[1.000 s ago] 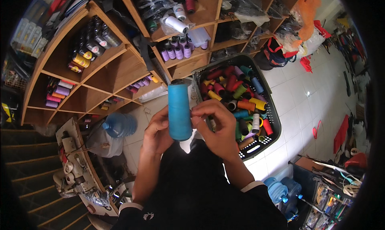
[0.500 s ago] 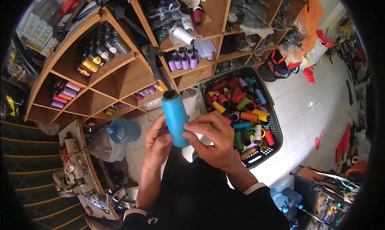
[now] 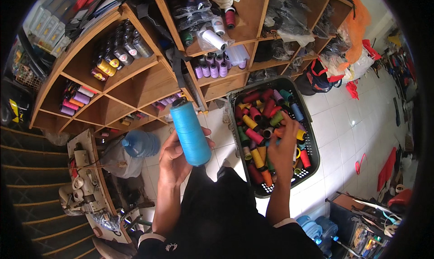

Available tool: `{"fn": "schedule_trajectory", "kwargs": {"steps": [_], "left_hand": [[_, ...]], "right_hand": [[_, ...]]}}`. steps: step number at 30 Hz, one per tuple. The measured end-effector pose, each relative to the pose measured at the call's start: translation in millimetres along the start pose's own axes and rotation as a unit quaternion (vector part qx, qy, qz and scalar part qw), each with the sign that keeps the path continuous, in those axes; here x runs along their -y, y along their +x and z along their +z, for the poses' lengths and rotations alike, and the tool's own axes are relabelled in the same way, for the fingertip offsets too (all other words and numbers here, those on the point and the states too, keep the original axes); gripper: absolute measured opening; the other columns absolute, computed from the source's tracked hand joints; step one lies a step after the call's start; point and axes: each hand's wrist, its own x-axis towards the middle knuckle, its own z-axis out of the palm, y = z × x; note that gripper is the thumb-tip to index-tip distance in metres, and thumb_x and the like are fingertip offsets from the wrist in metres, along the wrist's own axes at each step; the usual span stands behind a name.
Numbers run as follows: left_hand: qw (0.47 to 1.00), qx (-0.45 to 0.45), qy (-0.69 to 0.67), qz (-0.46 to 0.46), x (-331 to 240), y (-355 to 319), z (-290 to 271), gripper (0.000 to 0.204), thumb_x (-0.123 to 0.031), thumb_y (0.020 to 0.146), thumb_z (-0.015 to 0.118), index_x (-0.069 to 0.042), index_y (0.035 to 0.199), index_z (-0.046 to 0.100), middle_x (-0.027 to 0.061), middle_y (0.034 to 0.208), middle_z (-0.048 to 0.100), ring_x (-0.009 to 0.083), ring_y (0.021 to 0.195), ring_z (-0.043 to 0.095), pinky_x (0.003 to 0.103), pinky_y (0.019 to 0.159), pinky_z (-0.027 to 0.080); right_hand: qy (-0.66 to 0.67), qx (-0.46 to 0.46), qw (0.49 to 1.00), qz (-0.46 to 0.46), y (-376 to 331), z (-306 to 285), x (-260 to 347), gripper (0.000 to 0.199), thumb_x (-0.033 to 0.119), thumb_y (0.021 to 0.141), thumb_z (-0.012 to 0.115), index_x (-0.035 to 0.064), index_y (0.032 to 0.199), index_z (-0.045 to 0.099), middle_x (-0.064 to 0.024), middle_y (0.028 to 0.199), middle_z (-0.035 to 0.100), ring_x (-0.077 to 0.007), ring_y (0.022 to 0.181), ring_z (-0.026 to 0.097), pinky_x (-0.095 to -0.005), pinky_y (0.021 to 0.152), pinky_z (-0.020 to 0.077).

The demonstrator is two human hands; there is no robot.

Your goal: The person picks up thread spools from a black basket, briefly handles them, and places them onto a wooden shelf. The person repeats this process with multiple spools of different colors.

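Note:
A large spool of light blue thread stands tilted in my left hand, whose fingers wrap round it from behind and the left. My right hand is over the dark plastic basket, with its fingers apart and pointing down among the thread spools. An orange spool lies partly hidden at its fingers; whether they touch it I cannot tell. Red, yellow, green and blue spools fill the basket, among them a yellow spool and a red one.
Wooden shelving with more spools and plastic bags runs along the far side. To the left are a blue water jug and a sewing machine. More water jugs stand at the lower right on white floor tiles.
My right hand has let go of the blue spool and moved right, over the basket. The spool stays in my left hand, tilted a little more to the left.

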Motion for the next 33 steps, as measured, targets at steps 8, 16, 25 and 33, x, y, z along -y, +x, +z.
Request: {"fn": "schedule_trajectory", "kwargs": {"steps": [8,16,25,33], "left_hand": [[0.998,0.051,0.038,0.021,14,1,-5,0.061,-0.017,0.08,0.056,0.002,0.136,0.039,0.0261,0.126,0.053,0.0377,0.109,0.059,0.047,0.098,0.045],[0.99,0.038,0.109,0.082,3,-13,-12,0.059,-0.003,0.08,0.053,0.003,0.137,0.038,0.0233,0.129,0.052,0.0311,0.119,0.053,0.045,0.103,0.04],[0.989,-0.061,0.076,0.11,-21,-51,-38,0.059,-0.006,0.08,0.057,0.003,0.136,0.039,0.0222,0.129,0.052,0.0298,0.118,0.053,0.044,0.102,0.041],[0.966,-0.099,0.145,0.188,-57,-106,-88,0.06,0.007,0.084,0.053,0.001,0.141,0.035,0.0142,0.133,0.05,0.0222,0.12,0.05,0.037,0.102,0.039]], "right_hand": [[0.19,0.096,0.976,-0.048,-14,12,76,0.021,-0.002,0.077,0.071,0.0016,0.098,0.069,-0.0093,0.093,0.063,-0.0145,0.076,0.061,-0.0253,0.068,0.0484],[0.25,0.153,0.953,-0.069,-10,42,104,0.016,0.0,0.077,0.074,0.0003,0.092,0.069,-0.0099,0.086,0.066,-0.0128,0.071,0.059,-0.0244,0.064,0.0461],[0.275,0.291,0.912,-0.093,-17,85,121,0.011,0.002,0.085,0.062,-0.0031,0.092,0.055,-0.0132,0.086,0.056,-0.0206,0.074,0.059,-0.0293,0.065,0.0465],[0.232,0.3,0.908,-0.178,-54,138,182,0.006,0.002,0.085,0.062,-0.0014,0.086,0.058,-0.0125,0.084,0.061,-0.0236,0.077,0.061,-0.0316,0.069,0.048]]}}
